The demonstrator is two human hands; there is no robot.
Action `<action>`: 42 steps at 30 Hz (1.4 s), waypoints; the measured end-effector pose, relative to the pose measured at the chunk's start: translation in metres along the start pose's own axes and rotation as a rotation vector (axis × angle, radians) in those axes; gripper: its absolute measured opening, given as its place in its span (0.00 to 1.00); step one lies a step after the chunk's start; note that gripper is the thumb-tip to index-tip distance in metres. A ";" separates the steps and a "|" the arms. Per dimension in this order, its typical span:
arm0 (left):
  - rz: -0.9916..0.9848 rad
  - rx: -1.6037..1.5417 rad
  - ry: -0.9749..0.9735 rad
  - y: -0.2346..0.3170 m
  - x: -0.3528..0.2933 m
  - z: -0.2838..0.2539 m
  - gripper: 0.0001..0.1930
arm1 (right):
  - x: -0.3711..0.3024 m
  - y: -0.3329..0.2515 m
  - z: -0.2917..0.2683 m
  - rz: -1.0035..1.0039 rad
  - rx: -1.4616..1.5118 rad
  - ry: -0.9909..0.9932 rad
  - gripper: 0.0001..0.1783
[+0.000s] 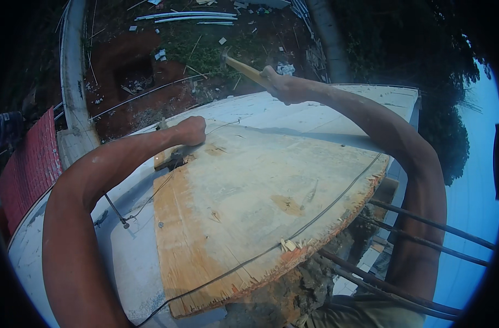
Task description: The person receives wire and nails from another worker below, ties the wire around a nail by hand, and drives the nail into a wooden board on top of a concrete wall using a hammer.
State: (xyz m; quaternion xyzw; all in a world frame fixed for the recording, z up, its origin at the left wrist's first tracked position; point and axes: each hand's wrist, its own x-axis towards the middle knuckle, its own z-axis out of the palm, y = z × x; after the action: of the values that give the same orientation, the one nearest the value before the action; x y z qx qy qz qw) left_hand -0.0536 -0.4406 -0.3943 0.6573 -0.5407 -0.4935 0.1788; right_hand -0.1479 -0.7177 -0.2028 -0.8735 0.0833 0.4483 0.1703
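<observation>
My right hand (286,86) is raised beyond the far side of a plywood board (271,186), closed round the wooden handle of a hammer (246,71). The hammer's small dark head points away to the far left, clear of the board. My left hand (191,131) is a fist at the board's far left edge, beside a dark gap; whatever it grips is hidden. A thin wire (221,127) runs by that fist. The plywood is dusty, pale in the middle and bare at its left end, with a splintered near right edge. A dark cable (249,263) lies along that edge.
Several rusty steel bars (435,232) stick out at the right over rough concrete (282,298). Under the board is a white surface (134,262) with a metal rod (115,209). Far below lie red soil, white pipes (189,17) and a red corrugated sheet (31,169).
</observation>
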 end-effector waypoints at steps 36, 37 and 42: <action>-0.016 -0.050 0.029 -0.015 -0.002 0.007 0.13 | -0.015 -0.047 -0.033 0.324 0.048 -0.233 0.26; 0.007 -0.031 0.042 -0.015 -0.004 0.007 0.13 | -0.019 -0.047 -0.042 0.317 0.063 -0.126 0.26; 0.042 -0.026 -0.041 -0.003 0.007 -0.004 0.13 | -0.103 -0.050 -0.089 0.183 -0.084 0.403 0.23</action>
State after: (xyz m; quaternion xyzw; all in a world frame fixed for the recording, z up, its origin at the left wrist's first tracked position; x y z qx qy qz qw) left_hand -0.0493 -0.4473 -0.3982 0.6334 -0.5514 -0.5099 0.1864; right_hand -0.1257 -0.7050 -0.0595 -0.9407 0.1756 0.2812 0.0722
